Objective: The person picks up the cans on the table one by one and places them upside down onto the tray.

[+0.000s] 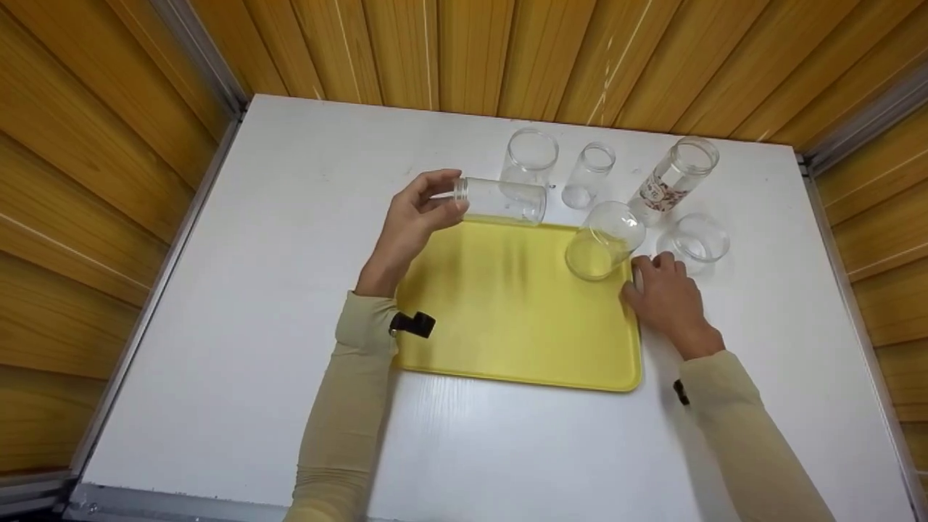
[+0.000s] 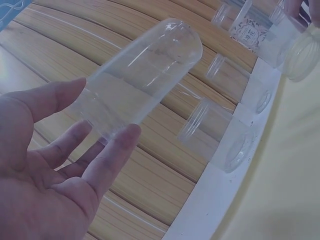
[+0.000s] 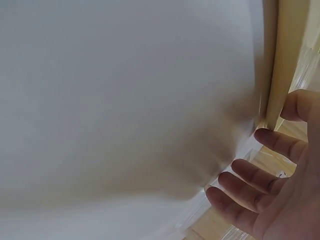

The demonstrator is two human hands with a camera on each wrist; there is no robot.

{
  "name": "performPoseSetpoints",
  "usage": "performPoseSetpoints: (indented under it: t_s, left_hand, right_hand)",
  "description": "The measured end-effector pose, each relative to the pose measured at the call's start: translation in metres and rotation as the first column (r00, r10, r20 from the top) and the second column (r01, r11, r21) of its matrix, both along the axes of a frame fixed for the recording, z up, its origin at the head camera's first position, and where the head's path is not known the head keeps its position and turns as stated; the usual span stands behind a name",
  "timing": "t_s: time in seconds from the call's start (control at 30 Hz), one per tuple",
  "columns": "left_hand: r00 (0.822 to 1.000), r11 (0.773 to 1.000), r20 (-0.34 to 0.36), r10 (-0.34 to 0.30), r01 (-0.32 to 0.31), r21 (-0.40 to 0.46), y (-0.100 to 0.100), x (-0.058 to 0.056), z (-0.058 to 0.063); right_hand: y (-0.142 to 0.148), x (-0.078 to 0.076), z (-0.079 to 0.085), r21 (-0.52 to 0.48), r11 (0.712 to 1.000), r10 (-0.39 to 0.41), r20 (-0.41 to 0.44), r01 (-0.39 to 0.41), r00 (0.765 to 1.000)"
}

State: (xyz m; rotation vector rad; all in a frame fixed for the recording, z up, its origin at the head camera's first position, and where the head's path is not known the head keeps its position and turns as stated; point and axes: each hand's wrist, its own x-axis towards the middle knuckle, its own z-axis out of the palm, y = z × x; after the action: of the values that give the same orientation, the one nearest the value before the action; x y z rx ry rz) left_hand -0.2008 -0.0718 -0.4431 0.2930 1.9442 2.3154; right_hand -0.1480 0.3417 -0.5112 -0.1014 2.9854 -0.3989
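My left hand (image 1: 412, 223) holds a clear jar (image 1: 507, 201) by its threaded neck, thumb on one side and fingers on the other. The jar lies sideways in the air over the back edge of a yellow tray (image 1: 507, 319), its base pointing right. In the left wrist view nothing shows inside this jar (image 2: 145, 70). By the tray's right rim is my right hand (image 1: 667, 297), fingers loosely bent and holding nothing; whether it touches the rim I cannot tell. Just left of it, a wide clear jar (image 1: 605, 243) stands at the tray's back right corner.
Behind the tray stand a wide clear jar (image 1: 531, 156), a narrow one (image 1: 589, 177) and a tall jar with a printed label (image 1: 663, 185). A low round jar (image 1: 694, 239) is beyond my right hand. Wood-patterned panels (image 1: 464, 54) border the white table (image 1: 246, 290).
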Motion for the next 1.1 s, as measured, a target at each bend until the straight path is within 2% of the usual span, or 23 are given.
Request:
performPoseSetpoints:
  t_s: [0.17, 0.27, 0.33, 0.43, 0.53, 0.6, 0.7, 0.83, 1.03, 1.1]
  left_hand:
    - [1.0, 1.0, -0.01, -0.003, 0.003, 0.005, -0.001, 0.002, 0.001]
    - [1.0, 1.0, -0.014, 0.001, -0.001, 0.009, -0.002, 0.005, 0.001]
    - [1.0, 1.0, -0.018, 0.006, -0.006, 0.013, -0.002, 0.006, 0.002]
    - [1.0, 1.0, -0.027, 0.012, -0.012, 0.018, -0.002, 0.009, 0.003]
    - [0.999, 1.0, -0.037, 0.009, -0.008, 0.027, 0.0, 0.011, 0.004]
    - [0.999, 0.999, -0.043, 0.002, -0.001, 0.032, 0.002, 0.012, 0.004]
    - [0.999, 0.999, -0.048, -0.01, 0.012, 0.043, 0.005, 0.015, 0.005]
    - [0.999, 0.998, -0.05, -0.019, 0.022, 0.058, 0.008, 0.019, 0.006]
    - [0.998, 0.997, -0.06, -0.023, 0.027, 0.069, 0.009, 0.024, 0.007]
    - [0.998, 0.997, -0.059, -0.027, 0.031, 0.075, 0.01, 0.025, 0.007]
  right_hand:
    - [0.002, 0.001, 0.005, -0.114, 0.992, -0.06, -0.006, 0.059, 0.998]
    - [-0.002, 0.003, 0.012, -0.231, 0.964, -0.162, -0.104, 0.135, 0.981]
    - [-0.008, 0.004, 0.02, -0.318, 0.933, -0.237, -0.184, 0.17, 0.954]
    - [-0.017, 0.002, 0.035, -0.438, 0.883, -0.324, -0.304, 0.171, 0.896]
    - [-0.029, 0.002, 0.053, -0.55, 0.828, -0.362, -0.375, 0.109, 0.853]
    - [-0.039, 0.002, 0.064, -0.621, 0.783, -0.365, -0.404, 0.042, 0.839]
    - [-0.055, 0.004, 0.079, -0.723, 0.688, -0.348, -0.395, -0.054, 0.85]
    - [-0.074, 0.005, 0.088, -0.827, 0.541, -0.281, -0.347, -0.151, 0.895]
    - [-0.096, 0.003, 0.091, -0.916, 0.354, -0.144, -0.252, -0.188, 0.957]
    - [-0.102, 0.002, 0.092, -0.935, 0.304, -0.101, -0.224, -0.184, 0.969]
